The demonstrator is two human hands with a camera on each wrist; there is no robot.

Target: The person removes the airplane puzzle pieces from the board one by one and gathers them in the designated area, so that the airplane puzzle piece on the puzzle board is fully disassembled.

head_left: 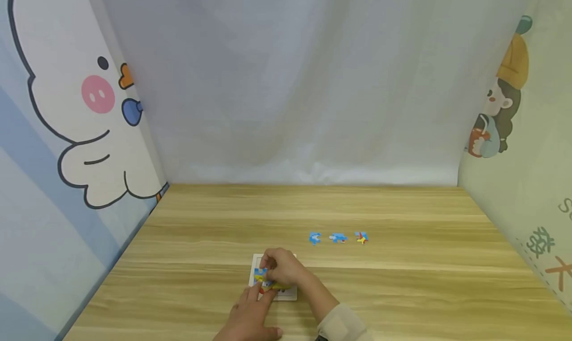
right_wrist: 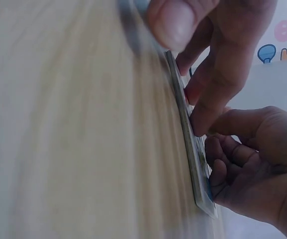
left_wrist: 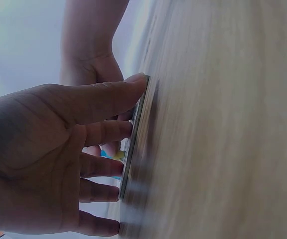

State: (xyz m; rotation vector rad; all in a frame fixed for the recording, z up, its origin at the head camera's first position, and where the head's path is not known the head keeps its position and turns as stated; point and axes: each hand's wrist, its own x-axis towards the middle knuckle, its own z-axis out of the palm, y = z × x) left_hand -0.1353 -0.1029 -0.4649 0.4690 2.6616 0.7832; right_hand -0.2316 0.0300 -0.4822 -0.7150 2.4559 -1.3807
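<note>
A small jigsaw board with a pale frame lies on the table, with blue, yellow and red puzzle pieces in it. My left hand rests extended fingers on the board's near part, its thumb spread to the right. From the right, my right hand reaches over the board with curled fingers. It pinches a blue and yellow puzzle piece at the board's left side. Both hands hide much of the picture. In the right wrist view, the right hand has its fingertips down at the board.
Three loose puzzle pieces lie in a row behind and right of the board: a blue one, a blue and white one, and one with red and yellow. A grey curtain hangs behind the wooden table; printed cloths flank it.
</note>
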